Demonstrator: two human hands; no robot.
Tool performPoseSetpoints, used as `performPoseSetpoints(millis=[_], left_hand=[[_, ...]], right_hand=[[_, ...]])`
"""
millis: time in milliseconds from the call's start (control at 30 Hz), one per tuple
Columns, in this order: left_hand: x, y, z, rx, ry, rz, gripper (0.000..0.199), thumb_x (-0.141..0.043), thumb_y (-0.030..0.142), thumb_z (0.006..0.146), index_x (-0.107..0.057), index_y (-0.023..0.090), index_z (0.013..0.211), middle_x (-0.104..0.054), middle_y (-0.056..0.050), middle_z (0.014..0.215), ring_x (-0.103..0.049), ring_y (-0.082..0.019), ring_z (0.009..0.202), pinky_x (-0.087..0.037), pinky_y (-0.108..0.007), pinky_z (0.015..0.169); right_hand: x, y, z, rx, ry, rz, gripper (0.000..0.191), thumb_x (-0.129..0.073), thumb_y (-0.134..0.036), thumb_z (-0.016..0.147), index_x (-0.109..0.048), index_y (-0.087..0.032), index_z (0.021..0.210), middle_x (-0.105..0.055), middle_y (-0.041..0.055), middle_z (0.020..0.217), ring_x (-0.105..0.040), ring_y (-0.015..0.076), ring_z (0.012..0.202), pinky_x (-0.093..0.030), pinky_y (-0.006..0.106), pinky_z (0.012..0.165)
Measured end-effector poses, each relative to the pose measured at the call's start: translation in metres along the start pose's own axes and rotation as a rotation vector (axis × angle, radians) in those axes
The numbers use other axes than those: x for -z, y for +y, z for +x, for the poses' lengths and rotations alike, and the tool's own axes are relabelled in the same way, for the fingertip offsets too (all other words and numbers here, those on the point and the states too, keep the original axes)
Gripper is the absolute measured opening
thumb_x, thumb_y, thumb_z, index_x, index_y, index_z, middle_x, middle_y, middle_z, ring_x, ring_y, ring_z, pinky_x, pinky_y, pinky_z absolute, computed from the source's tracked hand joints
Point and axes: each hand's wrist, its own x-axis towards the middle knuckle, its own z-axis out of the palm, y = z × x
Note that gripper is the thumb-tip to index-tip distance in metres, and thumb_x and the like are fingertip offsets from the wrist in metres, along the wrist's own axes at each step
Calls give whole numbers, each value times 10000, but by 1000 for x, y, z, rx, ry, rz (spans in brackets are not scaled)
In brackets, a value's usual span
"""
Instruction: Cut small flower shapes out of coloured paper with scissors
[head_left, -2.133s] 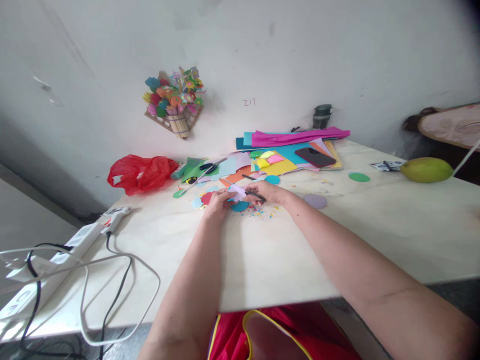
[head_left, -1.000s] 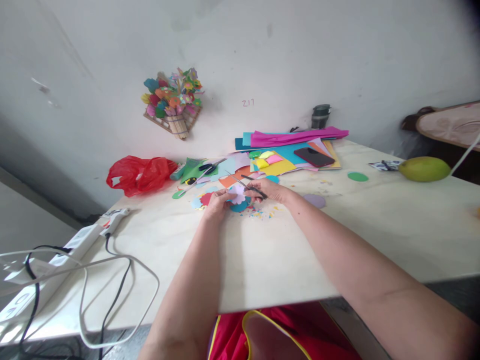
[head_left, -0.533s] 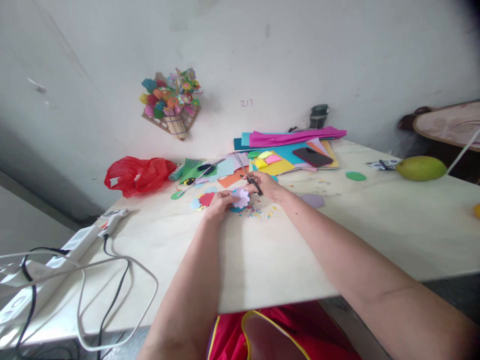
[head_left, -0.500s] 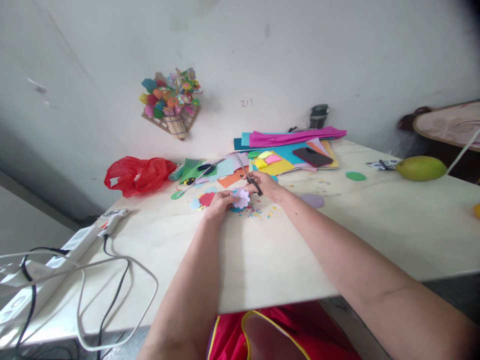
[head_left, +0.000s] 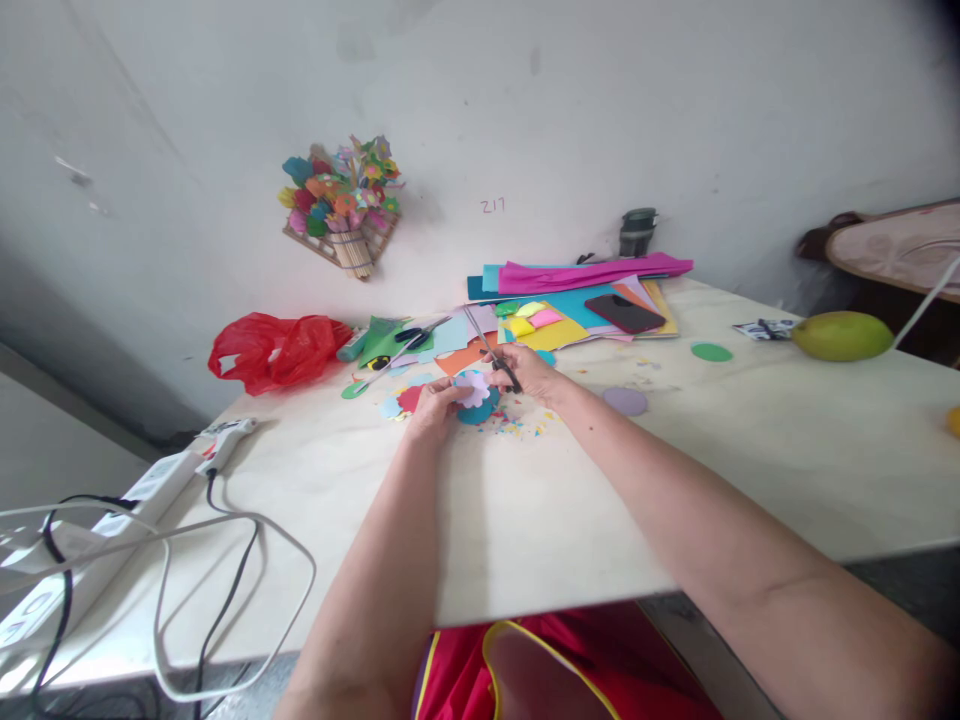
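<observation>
Pinched in my left hand (head_left: pixel 436 404) is a pale lilac paper flower (head_left: pixel 474 390) with a scalloped edge. My right hand (head_left: pixel 525 370) has its fingers around the dark handles of a pair of scissors (head_left: pixel 482 338), whose blades point away toward the wall. The fingertips of that hand are close to the flower's right edge; whether they touch it I cannot tell. Under the flower lies a blue scalloped paper piece (head_left: pixel 478 412). A red paper piece (head_left: pixel 409 399) sits left of my left hand, partly hidden by it. Small paper scraps (head_left: pixel 517 424) are scattered in front.
Coloured sheets (head_left: pixel 577 290), a phone (head_left: pixel 624 313) and small bright packets lie at the back. A second pair of scissors (head_left: pixel 411 336) and a red plastic bag (head_left: pixel 277 350) are back left. Power strips (head_left: pixel 150 490) with loose cables occupy the left; a mango (head_left: pixel 842 337) sits right.
The lilac flower has shifted slightly left and up, so more of the blue piece beneath it shows. My right hand and the scissors have moved slightly left.
</observation>
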Motion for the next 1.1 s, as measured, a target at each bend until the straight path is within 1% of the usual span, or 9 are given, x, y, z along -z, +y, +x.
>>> performPoseSetpoints(millis=[133, 200, 333, 400, 533, 700, 833, 933, 1100], left_hand=[[1, 0, 1, -15, 21, -49, 195, -815, 233, 479, -683, 160, 604, -659, -21, 590, -568, -133, 534, -437, -266, 555], [1, 0, 2, -20, 21, -66, 202, -818, 229, 481, -676, 160, 606, -651, -13, 587, -569, -129, 537, -442, -263, 563], [0, 1, 2, -27, 42, -87, 195, -804, 216, 477, -675, 159, 612, -648, -6, 588, -578, -129, 543, -445, -260, 567], [0, 2, 2, -32, 59, -102, 185, -791, 214, 473, -681, 156, 610, -653, -10, 589, -582, -133, 544, -450, -264, 570], [-1, 5, 2, -47, 74, -126, 159, -771, 202, 477, -685, 153, 602, -656, -12, 581, -574, -130, 533, -450, -267, 570], [0, 4, 3, -56, 83, -148, 141, -752, 179, 504, -658, 159, 607, -636, -2, 567, -566, -123, 520, -432, -266, 562], [2, 2, 4, -50, 77, -149, 143, -748, 171, 519, -640, 166, 612, -632, 7, 569, -571, -122, 519, -431, -265, 560], [2, 1, 5, -44, 85, -157, 141, -748, 165, 505, -637, 164, 593, -630, 8, 557, -559, -115, 508, -424, -256, 548], [1, 3, 4, -45, 74, -169, 142, -750, 164, 487, -653, 149, 589, -636, -1, 558, -560, -116, 508, -418, -249, 542]], right_hand=[[-6, -4, -6, -51, -39, -11, 329, -722, -66, 656, -599, -170, 943, -628, -43, 596, -532, 87, 462, -384, 172, 413], [-7, -4, -7, -63, -61, -14, 345, -736, -83, 661, -599, -167, 966, -648, -33, 604, -542, 86, 462, -372, 161, 402], [-1, 0, -6, -69, -95, -27, 337, -811, -207, 690, -610, -166, 957, -662, -24, 610, -531, 73, 431, -272, 142, 336], [3, 1, -4, -91, -120, -48, 324, -834, -271, 707, -621, -156, 923, -653, -19, 588, -528, 70, 416, -260, 142, 322], [9, 0, -4, -130, -212, -89, 297, -830, -337, 751, -639, -131, 848, -656, 4, 574, -539, 69, 415, -282, 143, 321], [15, -4, -6, -116, -300, -161, 301, -788, -383, 803, -628, -132, 760, -675, 23, 587, -513, 58, 395, -291, 149, 314], [18, -4, -9, -143, -362, -161, 301, -793, -384, 788, -617, -141, 761, -678, 22, 575, -511, 64, 389, -278, 153, 308], [20, -3, -9, -138, -399, -150, 310, -791, -384, 782, -605, -138, 754, -687, 29, 586, -529, 64, 402, -277, 146, 310], [21, 0, -6, -146, -433, -186, 336, -805, -410, 767, -605, -139, 755, -689, 25, 584, -531, 65, 398, -290, 148, 307]])
